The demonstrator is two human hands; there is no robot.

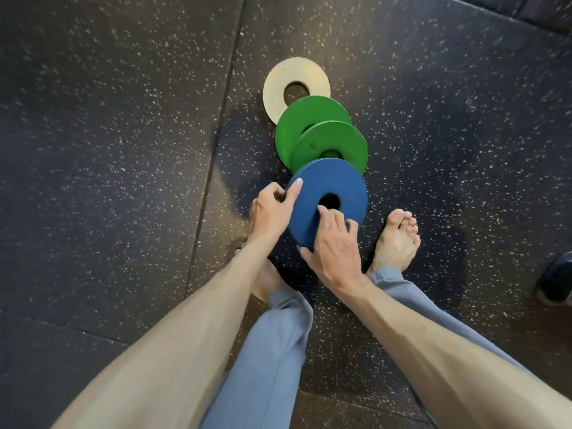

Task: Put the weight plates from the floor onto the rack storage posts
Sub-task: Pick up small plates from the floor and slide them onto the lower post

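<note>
A blue weight plate is tilted up off the black speckled floor, nearest to me. My left hand grips its left rim with the thumb on top. My right hand holds its near edge, one finger hooked toward the centre hole. Behind it two green plates overlap: one leaning on the other. A cream-white plate lies flat farthest away, partly under the green ones. No rack or storage post is in view.
My two bare feet stand below the plates, the right foot beside the blue plate. A dark shoe sits at the right edge. Seams run through the rubber floor mats.
</note>
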